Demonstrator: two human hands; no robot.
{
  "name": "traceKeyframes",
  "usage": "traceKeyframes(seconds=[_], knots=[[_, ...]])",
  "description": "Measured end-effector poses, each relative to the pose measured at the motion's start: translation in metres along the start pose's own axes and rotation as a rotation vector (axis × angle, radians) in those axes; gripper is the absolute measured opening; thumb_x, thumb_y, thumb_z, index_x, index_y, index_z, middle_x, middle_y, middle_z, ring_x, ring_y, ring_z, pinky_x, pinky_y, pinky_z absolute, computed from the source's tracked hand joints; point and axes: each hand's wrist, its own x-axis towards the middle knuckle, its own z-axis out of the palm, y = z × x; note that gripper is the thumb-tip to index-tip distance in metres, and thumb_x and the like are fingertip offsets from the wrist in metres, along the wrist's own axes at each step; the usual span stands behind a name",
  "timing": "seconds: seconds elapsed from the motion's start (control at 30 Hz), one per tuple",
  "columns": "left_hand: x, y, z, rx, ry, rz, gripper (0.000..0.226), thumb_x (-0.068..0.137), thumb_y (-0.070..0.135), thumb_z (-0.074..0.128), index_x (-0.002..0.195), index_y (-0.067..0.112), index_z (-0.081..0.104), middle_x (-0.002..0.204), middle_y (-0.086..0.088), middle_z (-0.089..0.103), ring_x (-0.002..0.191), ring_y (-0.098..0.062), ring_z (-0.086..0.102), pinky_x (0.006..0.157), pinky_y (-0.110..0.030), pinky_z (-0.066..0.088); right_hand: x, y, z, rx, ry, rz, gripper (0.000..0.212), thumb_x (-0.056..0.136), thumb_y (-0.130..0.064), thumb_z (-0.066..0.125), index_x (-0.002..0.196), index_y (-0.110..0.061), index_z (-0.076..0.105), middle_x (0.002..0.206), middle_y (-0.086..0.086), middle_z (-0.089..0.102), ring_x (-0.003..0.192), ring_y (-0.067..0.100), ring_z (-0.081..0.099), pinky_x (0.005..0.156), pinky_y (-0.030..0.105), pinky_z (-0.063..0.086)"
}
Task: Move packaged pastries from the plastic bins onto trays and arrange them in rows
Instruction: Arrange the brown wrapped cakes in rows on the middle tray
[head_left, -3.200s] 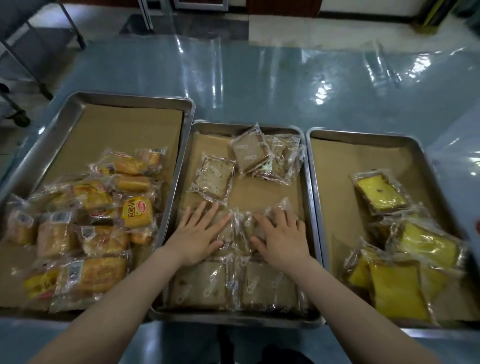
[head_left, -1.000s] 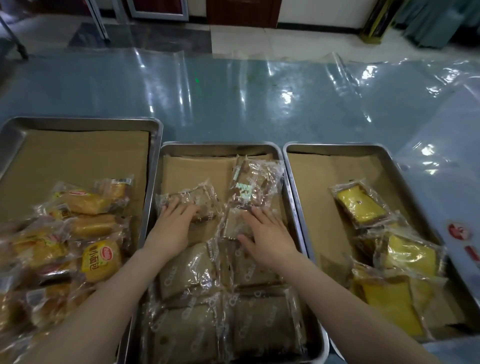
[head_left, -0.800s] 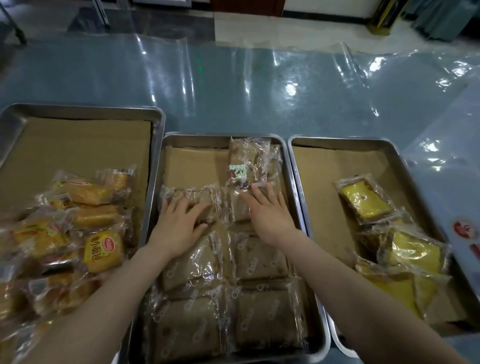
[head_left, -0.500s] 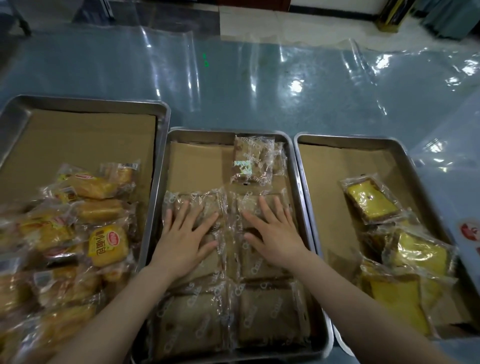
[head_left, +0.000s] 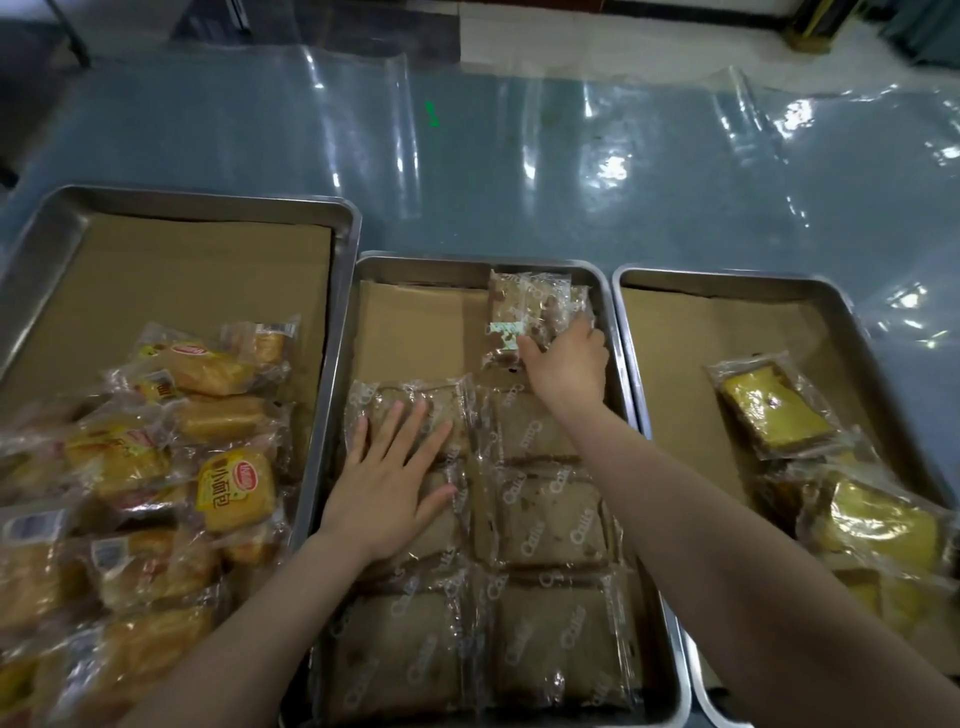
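A person's two bare hands work over the middle tray (head_left: 426, 262) of three metal trays set side by side on a table under a clear plastic sheet (head_left: 519, 156). In the lower half of the frame, wrapped brown cake slices (head_left: 550, 525) lie flat in two columns of three, edges touching, on the tray's brown paper (head_left: 415, 332).

The left hand (head_left: 387, 493) lies palm down with fingers straight and spread. It presses the top packet of the left column and covers part of the one below it.

The right hand (head_left: 569, 364) reaches to the upper right corner of the same tray, where its fingers curl onto the near edge of the loose packets (head_left: 524, 306) lying overlapped above the rows (how many there are cannot be told).

At the left of the frame, the left tray (head_left: 208, 197) holds a loose heap of bread rolls (head_left: 236, 491) in yellow and clear wrappers, crowded toward its lower end. At the right, the right tray (head_left: 727, 275) carries yellow cake slices (head_left: 774, 410) in clear packets, some overlapping, along its right side.
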Motion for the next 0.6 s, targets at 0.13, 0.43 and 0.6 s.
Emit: traceKeyframes(seconds=[0.13, 0.43, 0.6], knots=[[0.001, 0.0, 0.001, -0.008, 0.008, 0.002, 0.07, 0.082, 0.071, -0.008, 0.141, 0.038, -0.027, 0.151, 0.001, -0.031, 0.137, -0.022, -0.033, 0.111, -0.046, -0.021, 0.01, -0.008, 0.004, 0.035, -0.018, 0.108, 0.074, 0.082, -0.034, 0.073, 0.138, -0.005, 0.034, 0.132, 0.015, 0.049, 0.12, 0.032, 0.048, 0.098, 0.046, 0.045], [0.003, -0.001, 0.003, -0.019, 0.025, 0.008, 0.071, 0.086, 0.068, 0.003, 0.147, 0.035, -0.01, 0.155, 0.001, -0.016, 0.14, -0.022, -0.025, 0.111, -0.045, -0.02, -0.017, -0.045, 0.028, 0.031, 0.045, -0.507, 0.035, 0.083, -0.006, 0.063, 0.115, -0.018, 0.059, 0.119, 0.001, 0.051, 0.103, 0.019, 0.053, 0.087, 0.034, 0.048], [0.003, 0.0, 0.003, -0.036, 0.031, 0.006, 0.069, 0.086, 0.069, 0.003, 0.145, 0.034, -0.011, 0.156, -0.001, -0.01, 0.141, -0.021, -0.021, 0.111, -0.044, -0.021, -0.04, -0.05, 0.042, -0.179, -0.018, -1.021, 0.04, 0.075, 0.007, 0.063, 0.108, -0.014, 0.071, 0.11, 0.007, 0.066, 0.095, 0.031, 0.063, 0.077, 0.042, 0.047]])
